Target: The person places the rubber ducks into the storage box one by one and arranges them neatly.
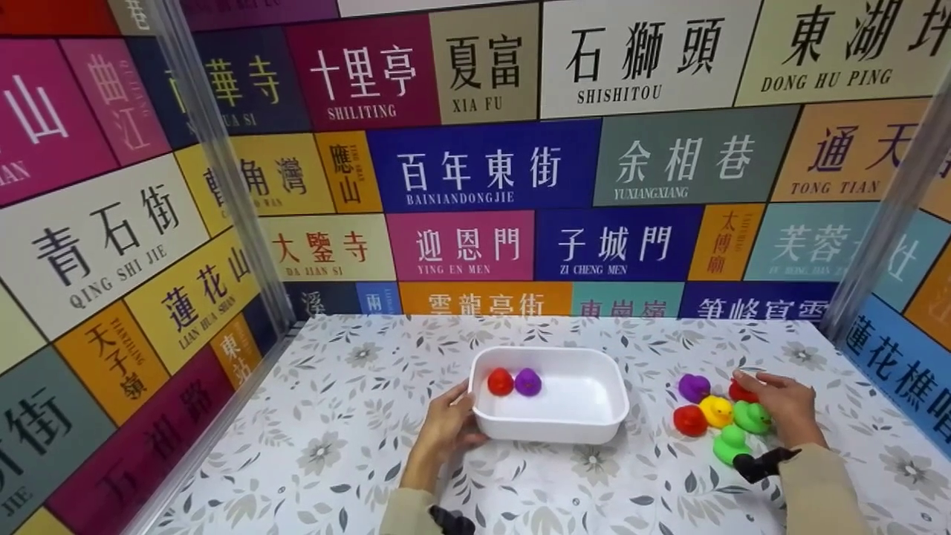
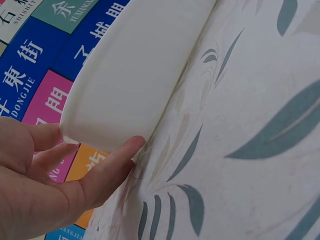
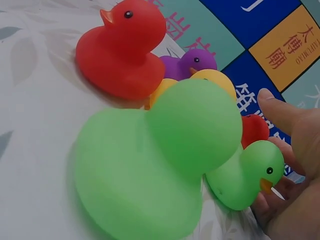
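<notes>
A white plastic tub point(image 1: 550, 431) stands on the table, with a red duck point(image 1: 500, 382) and a purple duck point(image 1: 528, 382) inside. My left hand point(image 1: 446, 423) grips its left end, with digits at the rim and low on the wall point(image 2: 125, 85). On the right, my right hand point(image 1: 784, 401) reaches around a red duck point(image 3: 256, 129); in the right wrist view its thumb stands apart from that duck. Beside it sit two green ducks point(image 1: 732, 446), a yellow duck point(image 1: 717, 411), another red duck point(image 3: 125, 55) and a purple duck point(image 3: 192, 62).
A white tablecloth point(image 1: 334, 416) with a grey leaf print covers the table. Walls of coloured sign panels point(image 1: 483, 163) rise behind and at both sides, with clear upright strips point(image 1: 230, 163) at the corners.
</notes>
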Available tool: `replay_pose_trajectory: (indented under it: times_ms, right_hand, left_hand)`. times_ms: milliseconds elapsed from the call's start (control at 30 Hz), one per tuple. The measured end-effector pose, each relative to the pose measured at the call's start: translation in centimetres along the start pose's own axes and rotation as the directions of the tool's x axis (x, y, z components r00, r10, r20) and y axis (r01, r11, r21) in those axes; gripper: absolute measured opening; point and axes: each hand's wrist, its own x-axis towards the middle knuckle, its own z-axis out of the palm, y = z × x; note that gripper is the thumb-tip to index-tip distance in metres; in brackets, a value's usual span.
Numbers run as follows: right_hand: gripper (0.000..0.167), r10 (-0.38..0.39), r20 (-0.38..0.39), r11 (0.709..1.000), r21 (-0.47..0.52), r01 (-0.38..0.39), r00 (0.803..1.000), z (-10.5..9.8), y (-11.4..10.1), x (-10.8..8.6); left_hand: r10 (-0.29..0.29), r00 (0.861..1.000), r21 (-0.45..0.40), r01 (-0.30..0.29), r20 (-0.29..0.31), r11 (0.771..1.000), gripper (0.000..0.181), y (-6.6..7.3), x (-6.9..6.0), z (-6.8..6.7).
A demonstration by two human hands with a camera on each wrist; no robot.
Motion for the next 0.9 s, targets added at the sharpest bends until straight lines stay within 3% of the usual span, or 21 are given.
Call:
replay_pose_trajectory:
  times_ms: [200,433,700,900]
  right_hand:
    - [0.106,-0.037,-0.008,0.999,-0.005,0.037,0.999,0.41,0.29,-0.16]
    - [0.092,-0.027,-0.036,0.999,-0.039,0.026,0.999,0.49,0.24,0.05]
    - [0.088,-0.05,-0.031,0.995,-0.092,0.047,0.998,0.55,0.01,0.42]
    - [0.087,-0.031,-0.026,0.998,-0.048,0.03,0.999,0.54,-0.46,0.12]
  left_hand:
    - [0.007,1.0,-0.001,-0.007,-0.004,1.0,0.051,0.11,-0.04,-0.07]
    - [0.0,1.0,0.003,0.0,-0.012,1.0,0.051,0.11,-0.03,0.08]
    - [0.027,1.0,-0.02,-0.027,0.005,0.999,0.05,0.06,-0.19,-0.09]
    - [0.012,1.0,-0.002,-0.012,-0.008,1.0,0.049,0.0,-0.11,-0.02]
